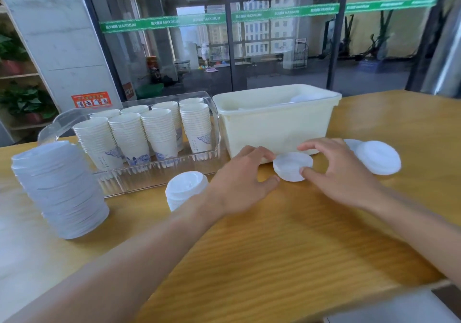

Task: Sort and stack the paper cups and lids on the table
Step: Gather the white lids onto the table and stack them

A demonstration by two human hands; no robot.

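Wooden table [287,235]. Cream plastic bin [274,125] at back, clear tray of stacked white paper cups [159,133] to its left, tall leaning lid stack [59,188] far left. Small translucent round lid [292,166] lies flat before the bin, open side up; left hand [243,180] and right hand [341,173] pinch its rim from either side.

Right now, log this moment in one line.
hands: both on small lid stack | cups: stacked in clear tray | tall lid stack: left

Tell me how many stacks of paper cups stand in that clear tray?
8 stacks, all in the clear tray: four in front, four behind, partly hidden.
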